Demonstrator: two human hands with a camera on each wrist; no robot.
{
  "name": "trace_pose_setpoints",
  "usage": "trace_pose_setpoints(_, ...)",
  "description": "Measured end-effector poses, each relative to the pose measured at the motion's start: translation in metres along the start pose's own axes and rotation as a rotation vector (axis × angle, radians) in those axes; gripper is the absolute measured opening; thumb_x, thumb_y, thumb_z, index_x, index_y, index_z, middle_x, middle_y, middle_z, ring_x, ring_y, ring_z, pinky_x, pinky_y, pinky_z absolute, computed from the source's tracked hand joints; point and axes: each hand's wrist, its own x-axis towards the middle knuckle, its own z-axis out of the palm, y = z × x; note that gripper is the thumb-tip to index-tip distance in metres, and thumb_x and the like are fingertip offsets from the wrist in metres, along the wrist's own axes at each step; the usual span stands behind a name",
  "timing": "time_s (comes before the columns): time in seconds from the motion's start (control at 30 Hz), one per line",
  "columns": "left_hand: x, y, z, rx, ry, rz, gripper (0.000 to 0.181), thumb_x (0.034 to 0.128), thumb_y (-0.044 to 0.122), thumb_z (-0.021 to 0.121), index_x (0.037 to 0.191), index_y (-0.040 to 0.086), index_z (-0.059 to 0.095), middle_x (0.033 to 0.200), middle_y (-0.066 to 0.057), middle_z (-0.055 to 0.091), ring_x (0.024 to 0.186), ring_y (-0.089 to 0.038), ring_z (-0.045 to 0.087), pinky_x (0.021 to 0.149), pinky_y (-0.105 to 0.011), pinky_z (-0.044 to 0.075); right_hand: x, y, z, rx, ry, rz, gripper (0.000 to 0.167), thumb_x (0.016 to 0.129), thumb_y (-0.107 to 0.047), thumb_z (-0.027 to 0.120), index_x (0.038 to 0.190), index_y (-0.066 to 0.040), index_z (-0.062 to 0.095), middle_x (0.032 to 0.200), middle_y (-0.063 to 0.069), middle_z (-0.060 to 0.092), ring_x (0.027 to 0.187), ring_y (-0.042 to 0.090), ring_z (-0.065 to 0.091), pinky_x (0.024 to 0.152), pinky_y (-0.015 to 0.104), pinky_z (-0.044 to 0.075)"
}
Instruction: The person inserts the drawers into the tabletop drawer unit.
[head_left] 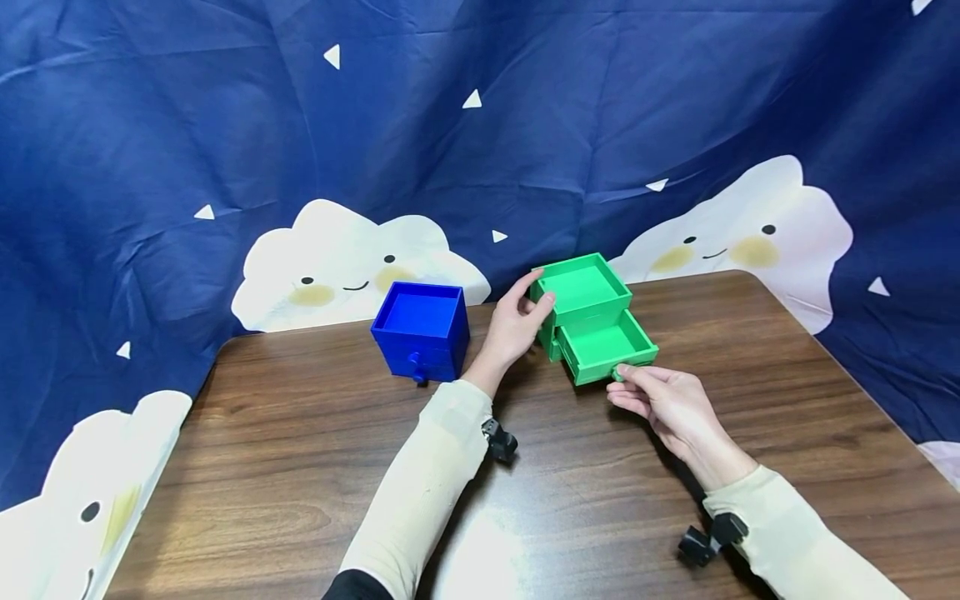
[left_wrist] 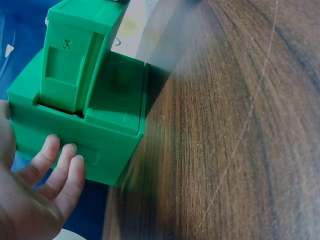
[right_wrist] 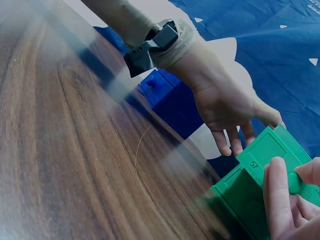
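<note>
In the head view a green box with a tray-like top stands at the table's back edge. Its upper drawer is pulled out toward me, and the drawer's inside shows bare. My left hand holds the box's left side, thumb at the front corner and index finger along the top edge. In the left wrist view its other fingers lie loosely against or beside the side wall. My right hand pinches the drawer's round knob between thumb and fingers. A lower drawer front is closed.
A blue box of similar make, with knobs on its front, stands left of the green one. Behind the wooden table hangs a dark blue curtain with clouds. Black cameras are strapped to both wrists.
</note>
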Motion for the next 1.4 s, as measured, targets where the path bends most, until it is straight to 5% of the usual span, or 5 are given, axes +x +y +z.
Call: trace_pose_setpoints(1.4,0.0,0.0,-0.002,-0.004,-0.007,0.006,0.053,0.1087,0.032,0.066,0.16,0.022,0.055,0.08,0.003,0.058,0.069,-0.009,0.055,0.066,-0.023,0.047,0.031,-0.008,0.013,0.003,-0.004,0.039,0.023,0.106,-0.007,0.068,0.089,-0.012,0.082,0.078,0.005,0.08,0.073,0.011,0.08,0.076,0.024,0.065)
